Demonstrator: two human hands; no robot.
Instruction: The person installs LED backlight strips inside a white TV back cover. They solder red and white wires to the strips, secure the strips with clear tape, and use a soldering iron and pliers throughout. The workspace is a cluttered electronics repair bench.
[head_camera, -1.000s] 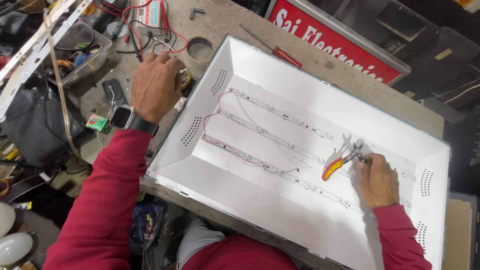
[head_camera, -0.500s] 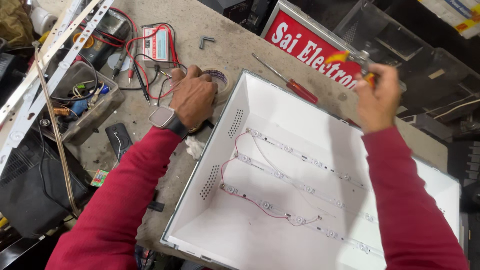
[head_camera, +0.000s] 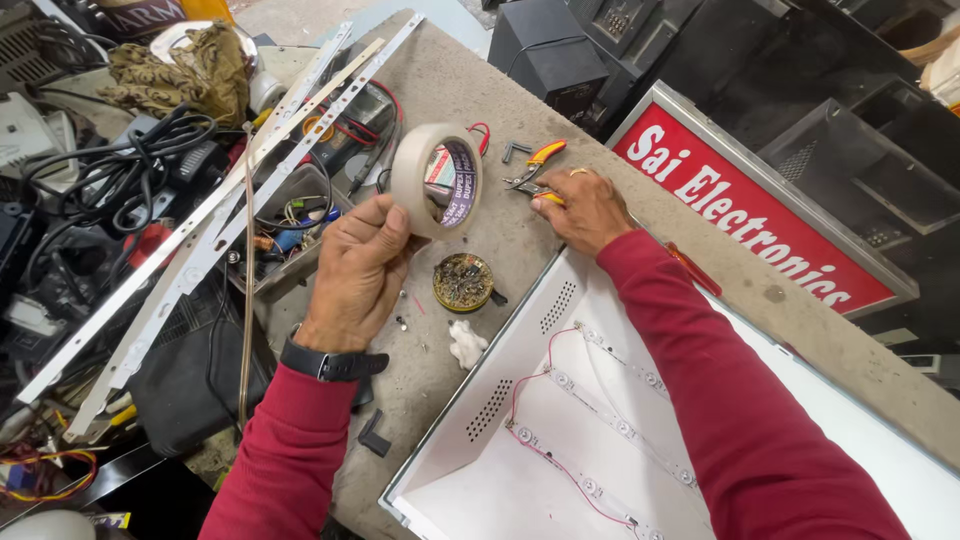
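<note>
Far left: a tangle of black cables (head_camera: 120, 170) and two long pale strips (head_camera: 200, 250) lie diagonally across the clutter beside the tabletop (head_camera: 520, 250).

Left of centre: the left hand (head_camera: 360, 270), wearing a black wristband (head_camera: 330, 362), holds one roll of tape (head_camera: 437, 180) raised above the tabletop. Its grip is closed on the roll, with the thumb and fingers clamped on the near rim. The roll is beige, wide and ring-shaped, with a printed label visible inside the core. It is turned on edge so the core opening faces right.

Centre: one round tin (head_camera: 463, 282) of dark, granular contents sits on the tabletop just below the roll. One small white lump (head_camera: 466, 345) lies near it.

Right of centre: the right hand (head_camera: 585, 208) rests on the tabletop at the far corner of the white panel (head_camera: 500, 470). Its fingertips press one pair of orange-handled pliers (head_camera: 535, 168); the grip is loosely closed on the near handle. A ring shows on one finger.

Right: the open white panel carries three strips of small lights (head_camera: 620, 425) joined by red wire. One red sign with white lettering (head_camera: 760, 225) lies at the far right.

Change from the earlier frames: half a second ago the left hand lay flat on the tabletop without the roll, and the right hand held the pliers raised over the sign. Now the roll is lifted and the pliers are down on the tabletop
</note>
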